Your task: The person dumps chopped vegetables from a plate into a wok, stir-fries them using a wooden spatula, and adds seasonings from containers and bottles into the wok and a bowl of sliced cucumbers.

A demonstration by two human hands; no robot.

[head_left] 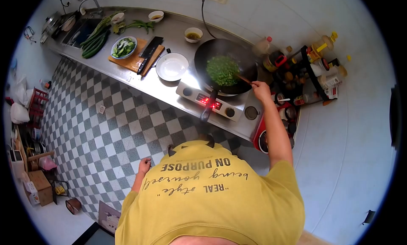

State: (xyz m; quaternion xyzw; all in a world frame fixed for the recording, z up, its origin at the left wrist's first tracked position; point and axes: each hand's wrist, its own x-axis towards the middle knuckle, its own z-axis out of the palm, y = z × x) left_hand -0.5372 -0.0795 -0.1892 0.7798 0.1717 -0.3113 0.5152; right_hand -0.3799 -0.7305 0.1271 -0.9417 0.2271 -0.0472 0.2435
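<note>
My right hand point(261, 91) is closed around the wooden handle of a spatula point(244, 79), whose head is lost among the food. Chopped green vegetables point(222, 70) lie in a black wok point(206, 54) with a little steam over them. The wok sits on an induction cooker point(218, 102) with lit red digits, and its handle point(207, 108) points toward me. Down by my side, my left hand point(145, 165) hangs with its fingers curled and nothing visible in them, away from the counter.
Left of the cooker are a white plate point(172, 67), a cleaver point(147, 58) on a cutting board point(122, 63), a bowl of sliced cucumber point(124, 47) and whole cucumbers point(96, 46). A sauce bowl point(193, 35) stands behind. Bottles crowd a black rack point(311, 60) at right.
</note>
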